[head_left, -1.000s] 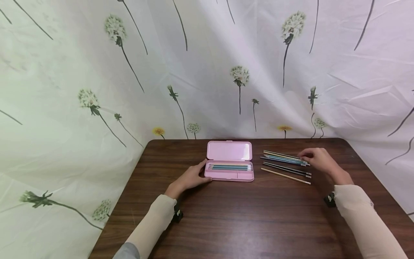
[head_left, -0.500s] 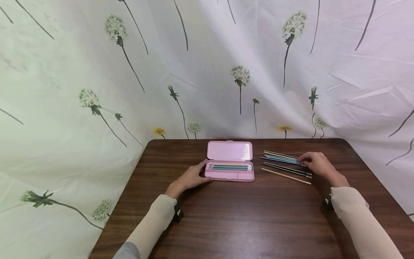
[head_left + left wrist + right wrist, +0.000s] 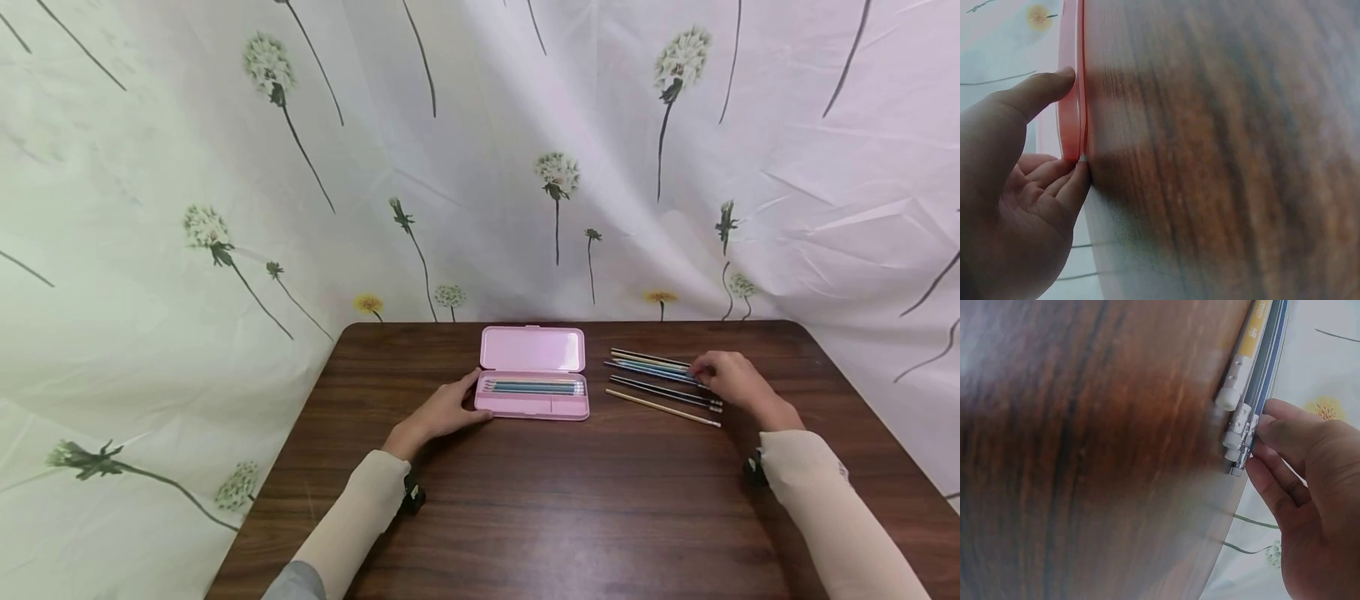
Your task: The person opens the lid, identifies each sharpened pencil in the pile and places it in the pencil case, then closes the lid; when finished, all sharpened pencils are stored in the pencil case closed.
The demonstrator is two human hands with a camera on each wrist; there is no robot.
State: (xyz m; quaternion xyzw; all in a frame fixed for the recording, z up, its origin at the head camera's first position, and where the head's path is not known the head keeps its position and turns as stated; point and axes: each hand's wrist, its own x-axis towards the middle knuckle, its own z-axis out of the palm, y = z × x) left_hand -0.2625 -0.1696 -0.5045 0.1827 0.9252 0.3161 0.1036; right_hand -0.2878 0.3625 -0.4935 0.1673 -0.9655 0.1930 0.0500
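Observation:
A pink pencil case (image 3: 531, 406) lies with its lid back on the table, several pencils (image 3: 532, 387) in its rear compartment. My left hand (image 3: 444, 408) holds the case's left end, thumb at the front edge and fingers around the end, as the left wrist view also shows. On the right, my right hand (image 3: 735, 379) is over the eraser ends of a group of blue pencils (image 3: 648, 367). In the right wrist view its thumb and forefinger pinch a blue pencil (image 3: 1272, 370), close beside other pencils with white erasers and metal ferrules.
Nearer the front lie dark pencils (image 3: 663, 392) and a single natural-wood pencil (image 3: 660, 407), both to the right of the case. The brown wooden table (image 3: 555, 500) ends at the back against a white dandelion-print cloth (image 3: 480, 167).
My right hand has shifted slightly left and toward me along the blue pencils, now covering their eraser ends. The left hand and the case stay where they were.

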